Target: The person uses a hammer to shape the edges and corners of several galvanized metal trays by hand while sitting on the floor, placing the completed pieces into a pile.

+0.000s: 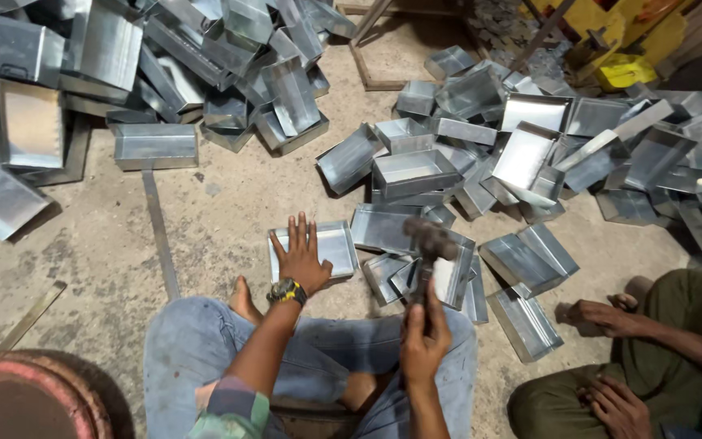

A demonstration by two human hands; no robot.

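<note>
I sit on the floor in blue jeans. My left hand (301, 254), with a watch on the wrist, lies flat with spread fingers on a shallow square metal tray (335, 244) on the concrete in front of my knees. My right hand (424, 340) grips the handle of a hammer (431, 241), raised upright, its dark head blurred above more trays to the right of the held one.
Heaps of shiny sheet-metal trays lie at the upper left (205, 73) and the right (530, 154). A flat metal strip (160, 236) lies on the floor at left. Another person in green trousers (652, 349) sits at the lower right. A rusty round rim (18, 390) fills the lower left corner.
</note>
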